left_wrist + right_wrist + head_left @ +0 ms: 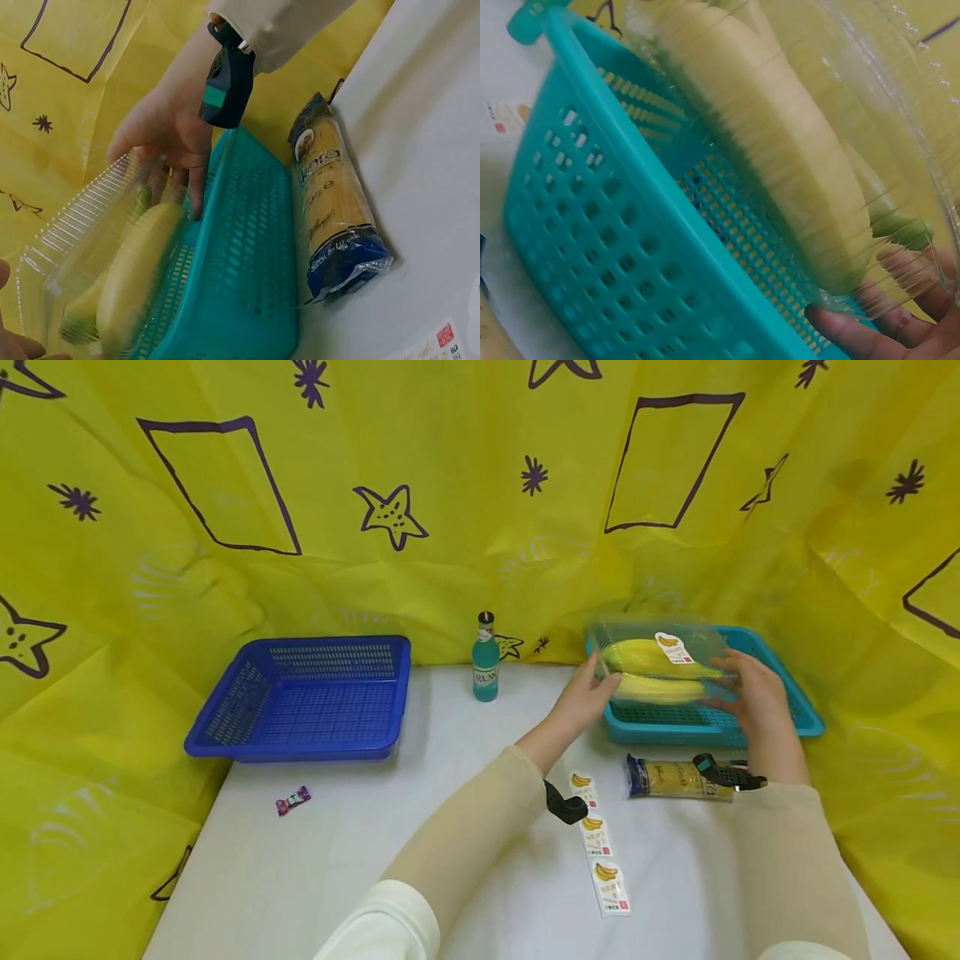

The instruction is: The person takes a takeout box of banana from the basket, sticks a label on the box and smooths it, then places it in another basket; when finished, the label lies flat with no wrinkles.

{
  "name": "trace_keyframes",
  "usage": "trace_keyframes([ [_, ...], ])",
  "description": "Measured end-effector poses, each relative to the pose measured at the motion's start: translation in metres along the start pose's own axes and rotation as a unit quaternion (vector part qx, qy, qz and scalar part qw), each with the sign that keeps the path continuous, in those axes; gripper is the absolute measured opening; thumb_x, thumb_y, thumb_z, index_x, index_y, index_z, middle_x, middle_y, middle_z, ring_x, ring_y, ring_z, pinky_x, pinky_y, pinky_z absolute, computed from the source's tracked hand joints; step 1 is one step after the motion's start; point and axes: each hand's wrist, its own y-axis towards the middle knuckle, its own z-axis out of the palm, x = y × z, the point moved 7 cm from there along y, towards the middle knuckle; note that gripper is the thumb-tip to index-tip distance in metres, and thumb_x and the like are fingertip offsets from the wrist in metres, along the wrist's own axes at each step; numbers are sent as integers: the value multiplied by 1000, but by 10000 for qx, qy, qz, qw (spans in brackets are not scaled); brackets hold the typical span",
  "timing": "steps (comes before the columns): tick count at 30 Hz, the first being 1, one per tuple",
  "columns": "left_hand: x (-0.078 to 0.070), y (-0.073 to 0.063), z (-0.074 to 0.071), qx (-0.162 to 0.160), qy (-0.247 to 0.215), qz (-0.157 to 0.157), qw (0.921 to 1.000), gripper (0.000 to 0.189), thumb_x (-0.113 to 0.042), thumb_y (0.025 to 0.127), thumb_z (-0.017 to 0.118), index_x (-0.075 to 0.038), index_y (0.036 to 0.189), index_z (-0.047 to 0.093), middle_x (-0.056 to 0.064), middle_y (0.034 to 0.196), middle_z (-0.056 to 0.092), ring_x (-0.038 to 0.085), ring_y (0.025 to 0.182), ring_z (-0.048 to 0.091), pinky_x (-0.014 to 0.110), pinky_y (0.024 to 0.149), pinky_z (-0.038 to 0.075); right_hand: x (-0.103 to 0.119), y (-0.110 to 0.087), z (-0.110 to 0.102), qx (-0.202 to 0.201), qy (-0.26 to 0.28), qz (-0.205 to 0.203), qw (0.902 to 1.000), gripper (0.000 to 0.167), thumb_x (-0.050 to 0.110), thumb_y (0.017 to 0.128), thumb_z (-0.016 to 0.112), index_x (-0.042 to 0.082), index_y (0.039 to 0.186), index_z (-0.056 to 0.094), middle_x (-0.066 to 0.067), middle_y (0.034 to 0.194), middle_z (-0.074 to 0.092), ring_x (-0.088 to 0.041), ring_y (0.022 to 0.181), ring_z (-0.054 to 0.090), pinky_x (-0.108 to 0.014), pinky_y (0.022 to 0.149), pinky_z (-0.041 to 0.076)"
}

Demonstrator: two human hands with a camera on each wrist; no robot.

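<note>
Two hands hold a clear plastic box (630, 628) with bananas (660, 688) inside, over the teal basket (675, 735). A white banana sticker (673, 648) is on its top. The left hand (581, 693) grips the box's left end, its thumb on the near side. At the other end, the right hand (761, 697) holds the box between thumb and fingers. In the right wrist view, the right hand's fingers (855, 334) touch the ribbed plastic wall beside the basket rim. The left wrist view shows the box tilted, with only part of the left hand at its edge.
A blue basket (300, 752) stands at the left, and a teal-liquid bottle (486, 664) stands between the baskets. A pasta packet (671, 779) lies before the teal basket. A strip of banana stickers (597, 835) and a small wrapped candy (293, 800) lie on the white table.
</note>
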Motion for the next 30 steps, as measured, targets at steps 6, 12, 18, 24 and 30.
trace_keyframes([
  [6, 2, 1, 16, 127, -89, -445, 9989, 66, -54, 101, 45, -31, 158, 21, -3, 163, 28, 25, 144, 39, 50, 118, 34, -2, 9, -14, 29, 109, 52, 9999, 67, 36, 101, 54, 22, 159, 22, 14, 119, 57, -9, 97, 62, -33, 70, 62],
  [12, 8, 0, 29, -24, -472, -861, 9952, 68, -56, 98, 47, -32, 157, 25, -4, 162, 30, 25, 150, 29, 52, 120, 29, -5, 16, -21, 32, -53, 212, 9998, 70, 40, 99, 55, 24, 159, 22, 14, 124, 52, -9, 102, 51, -32, 71, 61],
  [18, 8, -1, 37, -244, -1058, -1140, 9875, 68, -49, 95, 52, -24, 155, 34, -3, 160, 36, 24, 148, 32, 48, 120, 30, -12, 22, -28, 192, -164, 371, 9990, 69, 37, 102, 51, 20, 160, 16, 14, 129, 50, -7, 102, 48, -30, 71, 59],
  [24, 8, -1, 44, -281, -1348, -1189, 9833, 68, -46, 94, 54, -20, 154, 36, -2, 159, 36, 25, 148, 32, 49, 120, 29, -18, 25, -36, 134, -303, 503, 9982, 75, 41, 100, 53, 13, 159, 16, 13, 120, 49, -12, 101, 51, -36, 74, 61],
  [30, 8, 0, 51, -145, -1418, -1159, 9830, 68, -47, 94, 54, -23, 155, 35, -4, 159, 36, 25, 148, 33, 52, 119, 31, -23, 32, -44, -123, -559, 711, 9958, 51, 42, 99, 55, 22, 145, 45, 12, 116, 47, -16, 103, 51, -40, 80, 61],
])
